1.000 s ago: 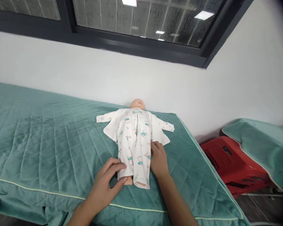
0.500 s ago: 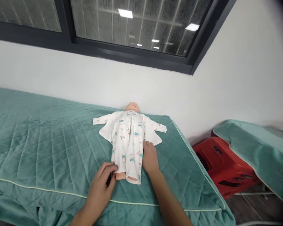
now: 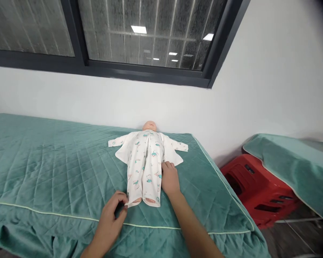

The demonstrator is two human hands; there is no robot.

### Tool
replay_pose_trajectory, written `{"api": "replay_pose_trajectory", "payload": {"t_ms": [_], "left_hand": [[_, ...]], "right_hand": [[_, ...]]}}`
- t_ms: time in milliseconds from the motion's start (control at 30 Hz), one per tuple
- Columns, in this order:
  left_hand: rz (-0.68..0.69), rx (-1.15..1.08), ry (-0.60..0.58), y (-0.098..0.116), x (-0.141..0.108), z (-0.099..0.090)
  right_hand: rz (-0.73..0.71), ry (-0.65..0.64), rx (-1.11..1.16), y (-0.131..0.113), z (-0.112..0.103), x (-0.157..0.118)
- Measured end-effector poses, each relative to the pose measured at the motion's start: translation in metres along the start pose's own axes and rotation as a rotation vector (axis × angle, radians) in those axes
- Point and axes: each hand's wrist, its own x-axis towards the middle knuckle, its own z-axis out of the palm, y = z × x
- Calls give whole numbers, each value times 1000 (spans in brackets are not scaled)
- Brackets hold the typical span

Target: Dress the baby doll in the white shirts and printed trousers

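A baby doll (image 3: 150, 125) lies on its back on the green quilted cover (image 3: 70, 172), head near the wall. White printed trousers (image 3: 136, 172) lie over its legs and body, with the feet just inside the leg openings. Under them a white printed jacket (image 3: 122, 152) is spread, sleeves out to both sides. My left hand (image 3: 114, 211) pinches the hem of the left trouser leg. Beside the right trouser leg rests my right hand (image 3: 170, 177), fingers bent against the fabric edge; its fingertips are partly hidden.
Behind the bed is a white wall (image 3: 97, 96) with a dark-framed window (image 3: 140, 75) above. To the right, a red plastic stool (image 3: 261, 190) stands under another green cover (image 3: 293, 165).
My left hand has moved slightly down and left, and the left trouser hem now reaches over the foot that showed before. The camera view has tilted slightly.
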Motion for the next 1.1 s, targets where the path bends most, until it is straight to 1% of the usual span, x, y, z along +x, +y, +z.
{"api": "replay_pose_trajectory", "payload": {"t_ms": [67,100,167,233,300,367,467,567,667,800,933,1100], "left_hand": [[2,-7,-20,-9,8,-4],[2,-5,-12,-14,16,-6],[14,46,36,-22,37,-9],[69,185,79,-30,64,-10],[168,342,22,-35,92,-9],[263,467,-103,-39,115,-9],[376,605,-260,-40,137,-12],[442,666,-356,-39,148,-18],[488,682,-397,-40,153,-21],[560,728,-382,-43,161,-20],[599,750,-345,-49,169,-17],[622,748,-295,-55,171,-14]], "right_hand": [[24,10,-21,0,0,0],[30,12,-29,0,0,0],[34,13,-37,-1,0,0],[36,14,-45,-1,0,0],[35,14,-60,0,1,1],[24,9,-76,0,1,1],[-6,5,-86,-2,-1,1],[-36,5,-80,-6,-3,1],[-60,-1,-69,-6,-4,3],[-161,-51,-61,4,-6,11],[-243,-133,-58,15,-14,20],[-289,-194,-15,17,-24,16]]}}
